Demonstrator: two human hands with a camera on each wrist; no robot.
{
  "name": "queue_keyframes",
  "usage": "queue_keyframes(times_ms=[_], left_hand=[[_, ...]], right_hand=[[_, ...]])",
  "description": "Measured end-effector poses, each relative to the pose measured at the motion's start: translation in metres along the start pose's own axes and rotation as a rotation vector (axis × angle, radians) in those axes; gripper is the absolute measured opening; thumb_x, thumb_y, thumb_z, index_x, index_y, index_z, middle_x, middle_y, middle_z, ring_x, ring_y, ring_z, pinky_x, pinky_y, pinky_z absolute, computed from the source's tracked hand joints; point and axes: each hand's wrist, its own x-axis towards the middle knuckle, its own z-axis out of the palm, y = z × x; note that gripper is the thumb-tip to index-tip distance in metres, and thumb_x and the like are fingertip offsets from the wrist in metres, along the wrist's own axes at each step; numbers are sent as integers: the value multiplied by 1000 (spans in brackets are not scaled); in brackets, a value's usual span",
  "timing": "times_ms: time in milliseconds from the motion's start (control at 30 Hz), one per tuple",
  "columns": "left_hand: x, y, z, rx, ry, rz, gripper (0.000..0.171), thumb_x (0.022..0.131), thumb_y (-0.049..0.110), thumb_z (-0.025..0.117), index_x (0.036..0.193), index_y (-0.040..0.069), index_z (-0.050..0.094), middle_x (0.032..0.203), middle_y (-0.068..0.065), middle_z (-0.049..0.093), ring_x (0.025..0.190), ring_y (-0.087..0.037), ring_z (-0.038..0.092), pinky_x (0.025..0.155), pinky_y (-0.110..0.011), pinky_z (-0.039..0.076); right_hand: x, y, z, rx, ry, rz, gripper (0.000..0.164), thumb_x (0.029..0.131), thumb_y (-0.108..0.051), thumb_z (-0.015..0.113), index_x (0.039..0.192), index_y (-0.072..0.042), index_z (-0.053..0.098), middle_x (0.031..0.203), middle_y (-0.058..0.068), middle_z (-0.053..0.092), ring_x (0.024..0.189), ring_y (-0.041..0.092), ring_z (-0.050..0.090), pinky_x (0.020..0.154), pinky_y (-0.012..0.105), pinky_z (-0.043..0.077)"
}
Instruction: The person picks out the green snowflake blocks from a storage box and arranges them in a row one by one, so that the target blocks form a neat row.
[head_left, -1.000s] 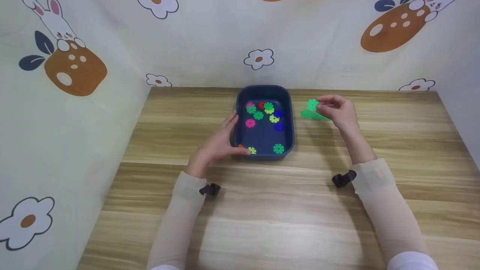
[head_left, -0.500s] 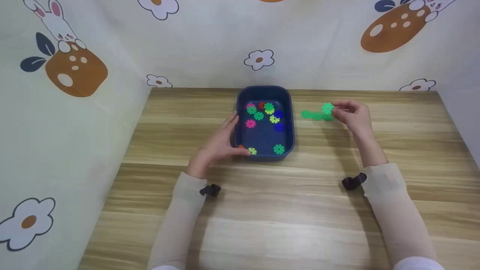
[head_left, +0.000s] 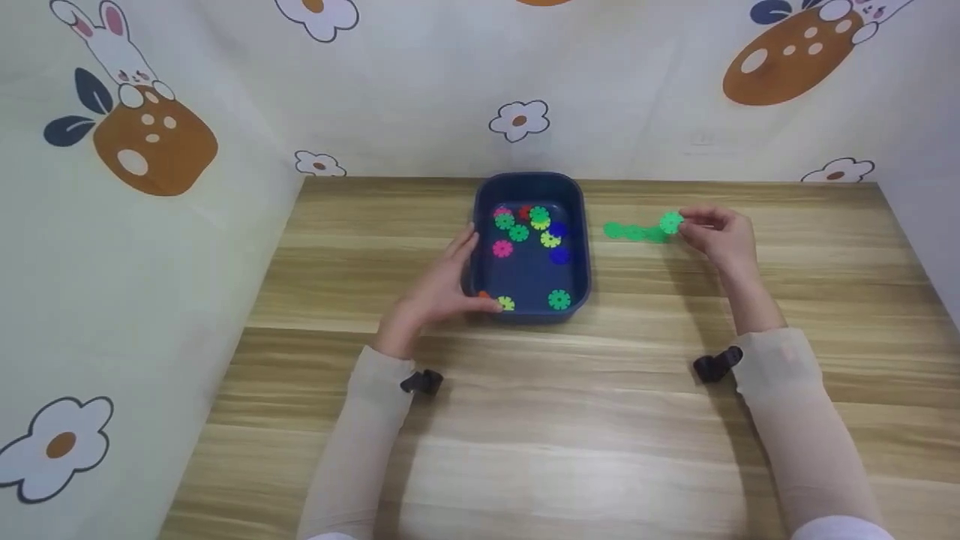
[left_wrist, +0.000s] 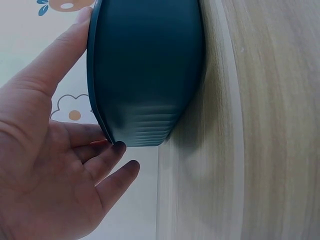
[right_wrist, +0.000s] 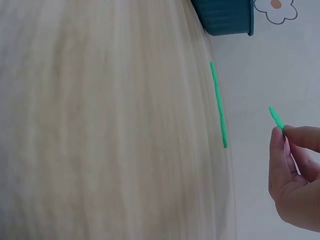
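My left hand [head_left: 435,289] lies along the left side of a dark blue tub [head_left: 531,316], thumb over the near left corner and fingertips at the left rim. In the left wrist view, the fingers [left_wrist: 105,162] are spread and the thumb stretches along the rim. To the right of the tub, my right hand [head_left: 724,236] pinches a green snowflake disc [head_left: 670,223] between thumb and fingertips. Seen edge-on in the right wrist view, this disc [right_wrist: 276,118] is raised above the table. Beside it lies a flat row of overlapping green discs [head_left: 634,232].
Inside the tub are several loose discs, among them a pink disc [head_left: 502,248], a blue disc [head_left: 559,256] and a green disc [head_left: 559,299]. The wood-grain table [head_left: 555,420] meets a patterned back wall [head_left: 420,97] just behind the tub.
My right hand has moved right along the row with the pinched green disc, from its left end to its right end. The left hand and tub have stayed in place.
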Motion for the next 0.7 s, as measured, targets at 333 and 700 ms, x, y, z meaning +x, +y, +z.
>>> queue_keyframes(times_ms=[333, 700], left_hand=[[0, 1, -1, -5, -3, -9, 121, 73, 48, 86, 161, 14, 11, 171, 1, 2, 157, -26, 14, 124, -47, 26], [0, 1, 0, 2, -11, -29, 121, 72, 50, 86, 162, 18, 10, 171, 3, 1, 157, -24, 11, 125, -48, 24]], right_hand=[[8, 5, -9, -119, 10, 16, 25, 91, 4, 65, 116, 7, 64, 77, -13, 67, 72, -3, 62, 67, 10, 54], [24, 22, -21, -270, 3, 77, 25, 93, -5, 66, 119, -1, 65, 80, -20, 66, 75, -6, 62, 68, 10, 54]])
